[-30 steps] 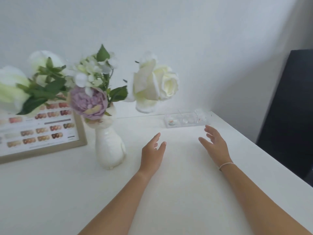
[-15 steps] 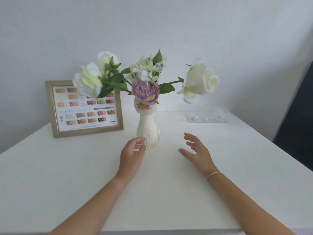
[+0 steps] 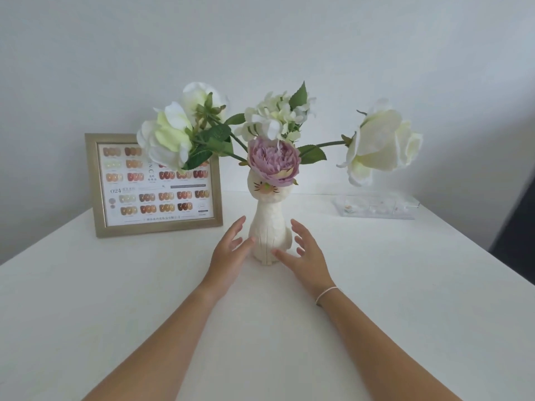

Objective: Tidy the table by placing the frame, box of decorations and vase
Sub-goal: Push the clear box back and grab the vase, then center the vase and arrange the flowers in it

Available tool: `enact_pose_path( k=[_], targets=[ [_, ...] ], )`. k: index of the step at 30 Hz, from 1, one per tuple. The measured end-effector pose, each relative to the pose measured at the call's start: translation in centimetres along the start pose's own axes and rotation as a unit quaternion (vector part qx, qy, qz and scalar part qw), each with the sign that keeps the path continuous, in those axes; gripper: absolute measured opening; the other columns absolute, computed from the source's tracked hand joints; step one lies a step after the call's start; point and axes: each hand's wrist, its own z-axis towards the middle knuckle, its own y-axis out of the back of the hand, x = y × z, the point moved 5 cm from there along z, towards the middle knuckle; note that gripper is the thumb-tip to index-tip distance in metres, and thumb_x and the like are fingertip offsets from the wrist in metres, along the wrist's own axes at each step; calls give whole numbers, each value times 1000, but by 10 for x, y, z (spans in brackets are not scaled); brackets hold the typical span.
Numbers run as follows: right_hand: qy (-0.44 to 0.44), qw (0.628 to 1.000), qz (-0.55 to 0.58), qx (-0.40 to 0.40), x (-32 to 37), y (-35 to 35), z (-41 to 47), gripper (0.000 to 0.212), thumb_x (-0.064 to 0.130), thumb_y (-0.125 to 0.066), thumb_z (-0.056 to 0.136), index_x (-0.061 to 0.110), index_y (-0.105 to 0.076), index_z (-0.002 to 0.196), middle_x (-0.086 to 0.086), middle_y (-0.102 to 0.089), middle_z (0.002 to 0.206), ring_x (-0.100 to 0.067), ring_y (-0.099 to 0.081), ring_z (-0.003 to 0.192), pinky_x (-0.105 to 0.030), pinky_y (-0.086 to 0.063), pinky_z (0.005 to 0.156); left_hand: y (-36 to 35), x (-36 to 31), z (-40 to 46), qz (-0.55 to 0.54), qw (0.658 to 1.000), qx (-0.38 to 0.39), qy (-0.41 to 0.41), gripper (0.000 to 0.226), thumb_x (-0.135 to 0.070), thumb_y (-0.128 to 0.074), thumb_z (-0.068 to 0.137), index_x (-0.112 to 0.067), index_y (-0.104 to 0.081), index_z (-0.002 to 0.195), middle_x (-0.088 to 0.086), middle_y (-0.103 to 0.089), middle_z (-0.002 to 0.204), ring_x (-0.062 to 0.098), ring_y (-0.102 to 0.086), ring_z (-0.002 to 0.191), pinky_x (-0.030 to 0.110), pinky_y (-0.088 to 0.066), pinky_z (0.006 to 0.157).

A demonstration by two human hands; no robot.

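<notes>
A white cat-shaped vase (image 3: 269, 227) stands upright at the table's middle, holding white roses and a purple peony (image 3: 273, 162). My left hand (image 3: 230, 251) and my right hand (image 3: 305, 253) flank its base, fingers spread, thumbs touching or nearly touching the vase; neither is closed around it. A gold picture frame (image 3: 155, 183) with a colour-swatch chart leans against the wall at the back left. A clear plastic box of decorations (image 3: 376, 205) lies at the back right, partly behind a white rose.
The white table (image 3: 260, 328) runs to a pale wall behind. Its right edge falls off beside a dark chair or panel (image 3: 518, 227). The flower stems spread wide to both sides above the vase.
The view has shifted so the vase now sits centred. Both hands have moved forward and inward, from open table to either side of the vase's base.
</notes>
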Motion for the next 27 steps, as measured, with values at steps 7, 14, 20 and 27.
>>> enact_pose_path(
  k=[7, 14, 20, 27],
  targets=[
    [2, 999, 29, 14, -6, -7, 20, 69, 30, -77, 70, 29, -42, 130, 18, -50, 128, -3, -51, 117, -18, -45, 94, -7, -1, 18, -31, 997, 67, -5, 47, -15, -52, 91, -25, -44, 137, -10, -57, 132, 15, -57, 118, 49, -41, 105],
    [2, 999, 48, 15, -9, -4, 23, 63, 26, -76, 71, 33, -45, 126, 22, -56, 117, 4, -57, 104, -7, -49, 72, -13, -4, 20, -36, 996, 74, -20, 44, -9, -50, 92, -22, -48, 134, -7, -58, 133, 18, -60, 114, 47, -43, 104],
    [-2, 998, 55, 1, -16, 6, 32, 57, 24, -75, 71, 43, -47, 117, 21, -59, 113, 3, -59, 101, -12, -50, 78, -26, -3, 30, -26, 997, 67, -18, 44, -11, -51, 92, -23, -48, 134, -10, -63, 125, 13, -62, 112, 46, -42, 105],
    [2, 998, 64, -11, -27, 21, 53, 61, 23, -74, 72, 34, -46, 126, 12, -60, 119, -5, -59, 107, -24, -50, 87, -44, -1, 53, -14, 998, 58, -20, 46, -15, -53, 91, -24, -46, 136, -8, -64, 124, 12, -62, 111, 45, -42, 105]
  ],
)
